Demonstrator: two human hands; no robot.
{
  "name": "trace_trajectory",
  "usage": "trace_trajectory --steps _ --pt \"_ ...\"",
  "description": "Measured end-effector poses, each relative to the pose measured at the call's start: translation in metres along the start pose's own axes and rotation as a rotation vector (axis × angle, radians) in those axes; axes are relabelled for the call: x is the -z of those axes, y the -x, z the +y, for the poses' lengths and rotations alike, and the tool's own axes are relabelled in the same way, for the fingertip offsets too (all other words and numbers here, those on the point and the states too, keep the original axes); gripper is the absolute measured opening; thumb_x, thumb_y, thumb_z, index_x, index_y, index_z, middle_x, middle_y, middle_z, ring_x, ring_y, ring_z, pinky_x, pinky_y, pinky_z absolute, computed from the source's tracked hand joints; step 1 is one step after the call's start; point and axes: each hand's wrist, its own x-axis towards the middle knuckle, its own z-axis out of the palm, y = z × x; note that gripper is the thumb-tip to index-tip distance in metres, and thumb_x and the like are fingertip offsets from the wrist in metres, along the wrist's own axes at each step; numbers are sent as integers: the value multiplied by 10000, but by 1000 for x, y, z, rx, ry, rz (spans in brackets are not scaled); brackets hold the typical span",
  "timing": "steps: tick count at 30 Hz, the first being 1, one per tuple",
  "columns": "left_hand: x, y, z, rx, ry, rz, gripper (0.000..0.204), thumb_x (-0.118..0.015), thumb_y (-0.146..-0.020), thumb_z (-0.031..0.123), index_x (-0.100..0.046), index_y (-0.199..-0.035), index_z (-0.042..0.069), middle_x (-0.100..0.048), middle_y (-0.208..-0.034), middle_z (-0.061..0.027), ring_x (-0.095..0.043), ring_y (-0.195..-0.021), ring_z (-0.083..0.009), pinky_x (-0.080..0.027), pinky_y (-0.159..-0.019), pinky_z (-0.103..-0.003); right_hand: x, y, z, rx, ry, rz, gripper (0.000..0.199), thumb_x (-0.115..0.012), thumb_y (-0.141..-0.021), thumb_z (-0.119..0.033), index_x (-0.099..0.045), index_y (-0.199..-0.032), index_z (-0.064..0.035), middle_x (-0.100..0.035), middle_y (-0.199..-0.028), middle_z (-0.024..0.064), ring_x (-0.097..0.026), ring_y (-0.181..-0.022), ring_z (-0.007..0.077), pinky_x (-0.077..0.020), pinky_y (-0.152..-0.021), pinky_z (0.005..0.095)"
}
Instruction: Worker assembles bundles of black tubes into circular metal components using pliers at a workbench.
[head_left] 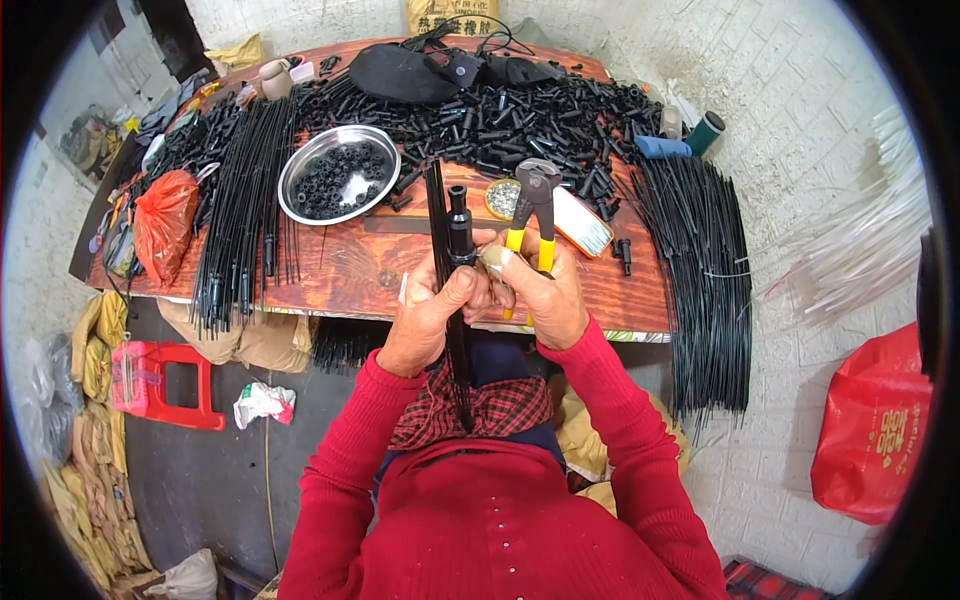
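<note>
My left hand (420, 325) is closed around a narrow bundle of thin black rods (436, 205) and a black tubular piece (459, 222) with a stepped neck, standing upright. My right hand (555, 300) grips a pair of end-cutting nippers (538, 190) with yellow handles, jaws pointing away from me. Its thumb, wrapped in a pale covering, rests by the lower part of the black piece, where the fingers of both hands meet. What the fingertips pinch there is hidden. Just beyond the nippers lie a round tin (502, 199) of small metallic bits and an orange-rimmed tray (583, 224).
A steel bowl (293, 205) of small black rings sits left of my hands. Loose black tubular parts (500, 125) cover the table's (340, 265) far side. Long rod bundles (710, 290) overhang its front edge on both sides. An orange plastic bag (166, 220) hangs at left.
</note>
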Motion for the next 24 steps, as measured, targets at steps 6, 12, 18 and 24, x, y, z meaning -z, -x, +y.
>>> trace_trajectory --steps 6,12,18,24 --pt "-6 1 0 -13 -29 64 501 -622 -995 292 -499 -1377 -7 -503 -744 24 -461 -652 -69 -391 -579 -225 -9 5 -10 74 111 90 95 -651 -909 -76 -644 -925 16 -630 -730 40 -583 -614 108 -475 -587 274" --pt "-12 1 4 -10 -87 91 507 -618 -998 281 -486 -1387 -17 -499 -731 24 -467 -655 -70 -385 -582 -221 3 1 -1 547 761 146 152 -676 -869 -59 -644 -987 31 -646 -827 40 -608 -709 90 -483 -630 254" --pt "6 0 -2 9 71 -78 590 -589 -1003 340 -393 -1442 -3 -408 -681 20 -390 -603 -87 -325 -541 -229 8 3 -19 -12 235 -87 98 -602 -939 -102 -612 -899 -13 -611 -769 46 -599 -642 119 -473 -586 272" --pt "6 -2 4 -10 77 -62 606 -564 -1009 415 -437 -1422 -10 -396 -683 30 -390 -606 -70 -334 -549 -230 44 21 -58 -302 530 -422 154 -537 -1008 -177 -573 -1015 -28 -624 -793 24 -611 -633 88 -497 -584 255"
